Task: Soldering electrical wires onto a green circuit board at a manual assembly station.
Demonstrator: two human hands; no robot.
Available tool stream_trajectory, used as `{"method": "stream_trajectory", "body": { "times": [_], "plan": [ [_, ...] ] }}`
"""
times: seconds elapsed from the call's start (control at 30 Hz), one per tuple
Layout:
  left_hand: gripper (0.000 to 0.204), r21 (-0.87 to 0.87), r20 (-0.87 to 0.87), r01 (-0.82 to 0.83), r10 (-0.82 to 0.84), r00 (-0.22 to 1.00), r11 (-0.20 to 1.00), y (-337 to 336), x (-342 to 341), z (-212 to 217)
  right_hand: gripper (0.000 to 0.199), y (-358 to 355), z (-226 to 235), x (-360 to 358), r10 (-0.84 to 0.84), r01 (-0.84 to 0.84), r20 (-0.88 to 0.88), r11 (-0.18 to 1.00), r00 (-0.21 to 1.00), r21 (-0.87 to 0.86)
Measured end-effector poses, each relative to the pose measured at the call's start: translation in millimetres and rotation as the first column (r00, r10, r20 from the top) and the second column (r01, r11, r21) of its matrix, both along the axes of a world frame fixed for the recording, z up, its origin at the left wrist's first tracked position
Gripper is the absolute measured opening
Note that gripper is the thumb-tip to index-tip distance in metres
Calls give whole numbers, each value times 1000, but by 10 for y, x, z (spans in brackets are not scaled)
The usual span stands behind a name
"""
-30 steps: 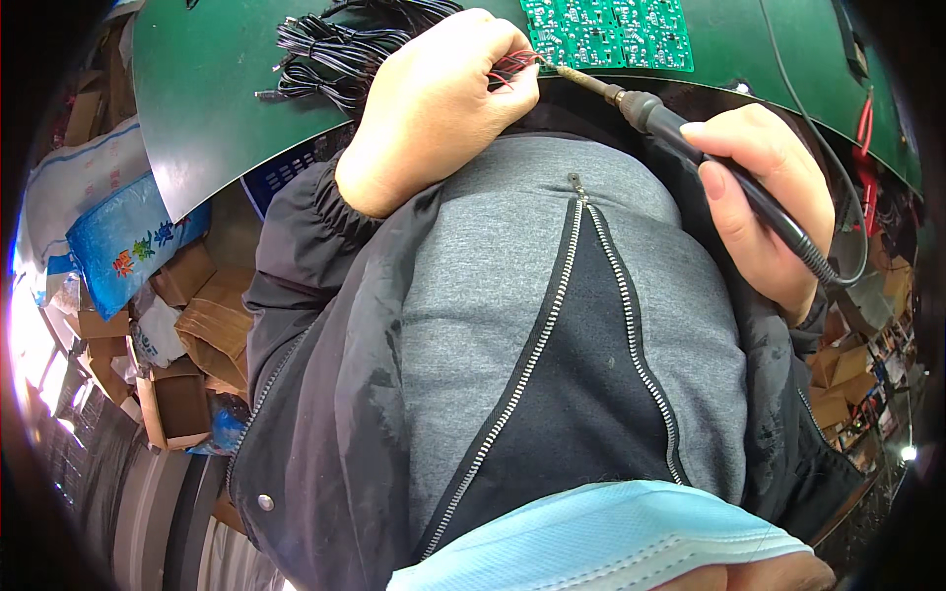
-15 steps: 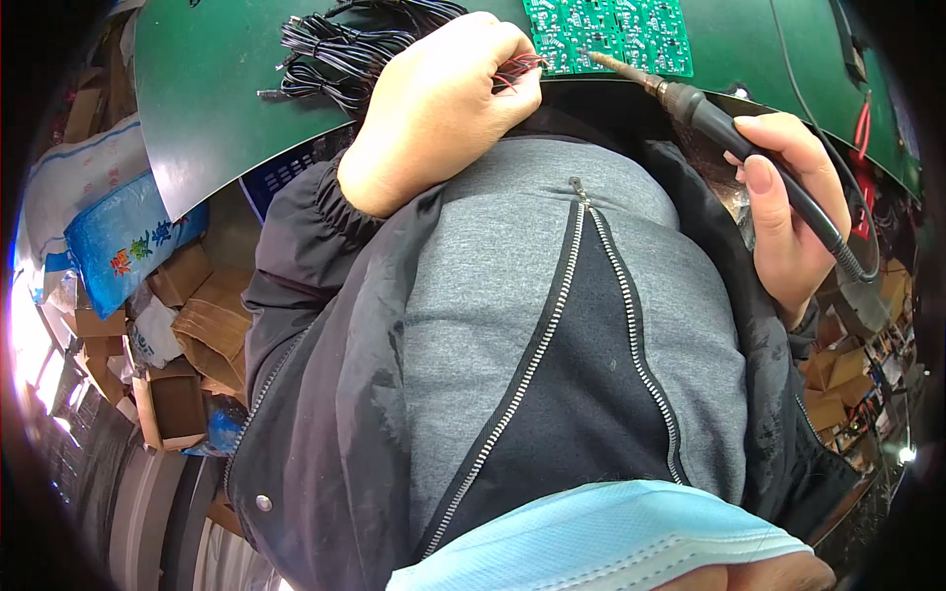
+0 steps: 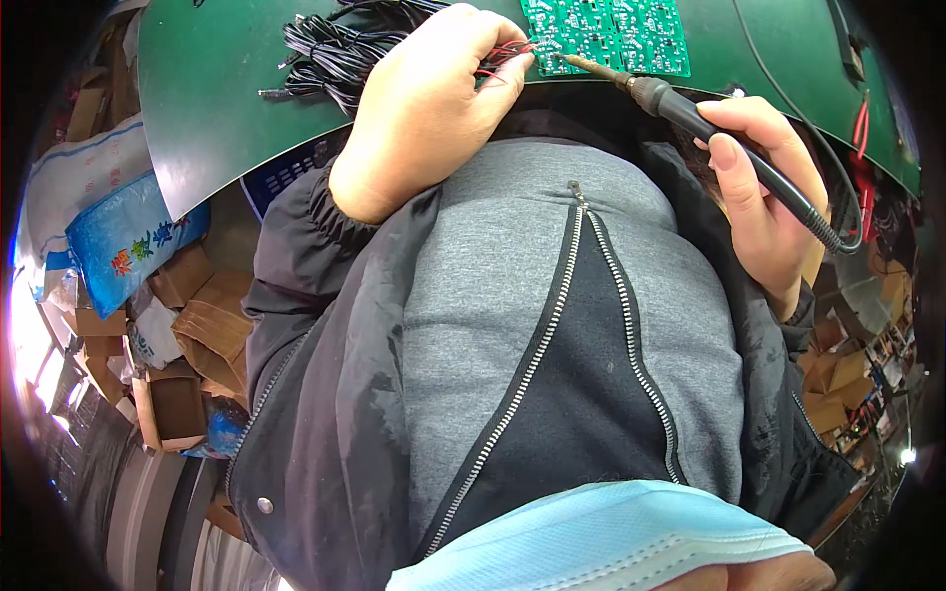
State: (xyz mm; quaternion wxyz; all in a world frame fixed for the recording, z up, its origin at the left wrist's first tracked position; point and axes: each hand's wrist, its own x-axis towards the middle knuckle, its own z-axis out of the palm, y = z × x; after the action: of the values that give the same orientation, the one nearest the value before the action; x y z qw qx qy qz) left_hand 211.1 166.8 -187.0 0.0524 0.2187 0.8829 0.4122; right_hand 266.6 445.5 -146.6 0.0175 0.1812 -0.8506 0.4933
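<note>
Pinched in my left hand (image 3: 424, 113) are thin red wires (image 3: 504, 57), their ends at the left edge of a green circuit board panel (image 3: 645, 39). My right hand (image 3: 764, 182) is closed around the black handle of a soldering iron (image 3: 680, 106). The iron's tip points left, over the panel's near left part and close to the wire ends; whether it touches cannot be made out. A bundle of black cables (image 3: 325, 59) lies left of my left hand, partly hidden by it.
The green table (image 3: 217, 108) ends just before my body. A black cord (image 3: 764, 59) runs from the iron across its right side, near red-handled tools (image 3: 863, 133). Cardboard boxes (image 3: 212, 330) and a blue bag (image 3: 133, 236) are low on the left.
My right hand has moved left and slightly up with the soldering iron, bringing its tip nearer the wires. My left hand has shifted slightly left, wires still pinched.
</note>
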Motion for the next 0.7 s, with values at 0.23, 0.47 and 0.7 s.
{"method": "stream_trajectory", "body": {
  "times": [0.23, 0.47, 0.7],
  "plan": [
    [7, 15, -54, 25, -24, 998, 1000, -2, -20, -57, 17, -21, 30, -17, 25, -26, 25, 1000, 999, 9],
    [7, -39, -4, 2, -2, 1000, 999, 67, -17, 66, 17, -26, 58, -4, 36, -36, 36, 999, 999, 2],
    [8, -5, -42, 8, -8, 999, 1000, 60, -37, -45, 17, -50, 59, -61, 104, -104, -5, 994, 995, 15]
  ]
}}
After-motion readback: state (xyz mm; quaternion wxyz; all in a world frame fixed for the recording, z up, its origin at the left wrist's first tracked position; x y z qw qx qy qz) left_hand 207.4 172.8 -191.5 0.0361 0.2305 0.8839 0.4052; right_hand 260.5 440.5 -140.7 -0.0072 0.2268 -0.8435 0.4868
